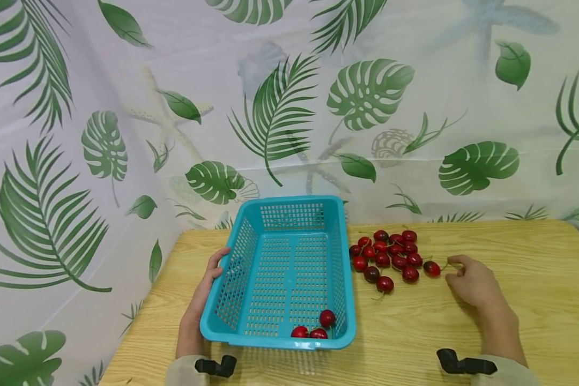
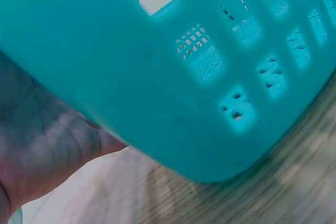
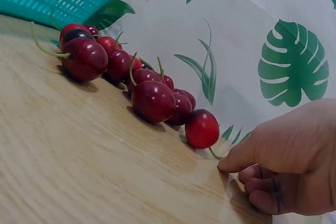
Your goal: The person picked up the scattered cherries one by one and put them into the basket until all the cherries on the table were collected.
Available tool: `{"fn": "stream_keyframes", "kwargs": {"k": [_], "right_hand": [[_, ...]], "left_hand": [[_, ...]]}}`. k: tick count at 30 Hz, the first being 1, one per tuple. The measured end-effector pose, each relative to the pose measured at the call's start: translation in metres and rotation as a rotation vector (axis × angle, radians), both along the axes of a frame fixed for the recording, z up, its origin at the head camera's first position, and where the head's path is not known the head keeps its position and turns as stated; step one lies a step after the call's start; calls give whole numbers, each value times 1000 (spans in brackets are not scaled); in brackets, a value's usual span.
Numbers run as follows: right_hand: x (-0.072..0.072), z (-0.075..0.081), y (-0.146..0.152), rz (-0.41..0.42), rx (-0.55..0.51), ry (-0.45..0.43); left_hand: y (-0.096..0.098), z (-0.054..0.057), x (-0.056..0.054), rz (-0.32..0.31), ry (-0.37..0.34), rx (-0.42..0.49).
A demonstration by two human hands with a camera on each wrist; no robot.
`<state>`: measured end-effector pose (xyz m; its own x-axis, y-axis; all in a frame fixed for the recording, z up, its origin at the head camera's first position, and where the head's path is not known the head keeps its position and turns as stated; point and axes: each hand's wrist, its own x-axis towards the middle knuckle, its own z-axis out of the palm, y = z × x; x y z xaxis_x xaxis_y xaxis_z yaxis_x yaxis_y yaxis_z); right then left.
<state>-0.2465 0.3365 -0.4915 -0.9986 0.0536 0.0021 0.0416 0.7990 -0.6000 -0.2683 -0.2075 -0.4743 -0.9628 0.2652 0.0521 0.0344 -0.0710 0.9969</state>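
A blue plastic basket [image 1: 222, 339], with slotted floor and walls, stands left of centre and holds three red cherries [image 1: 326, 318] in its near right corner. My left hand [image 1: 203, 289] grips its left rim; the palm [image 2: 42, 135] lies against the outer wall in the left wrist view, most fingers hidden. On the right, my right hand [image 1: 477, 281] has its fingertips at the stem of an outlying cherry [image 1: 432, 268], seemingly pinching it. In the right wrist view, that cherry [image 3: 202, 129] rests on the table, its stem running to a fingertip [image 3: 224, 166].
A loose cluster of dark red cherries [image 1: 398, 261] lies on the wooden table [image 1: 395, 332], just right of the basket. Behind and to the left hangs a white leaf-print cloth [image 1: 289, 145]. Black camera mounts [image 1: 465, 364] sit on both wrists.
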Motion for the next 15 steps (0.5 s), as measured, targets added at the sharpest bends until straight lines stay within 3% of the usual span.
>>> {"fn": "stream_keyframes", "kwargs": {"k": [4, 7, 15], "right_hand": [[1, 1, 0, -23, -29, -24], [3, 3, 1, -30, -40, -35], [3, 0, 1, -20, -5, 44]], "left_hand": [[-2, -3, 0, 19, -23, 1], [0, -4, -4, 13, 2, 7], [2, -5, -9, 20, 47, 2]]}}
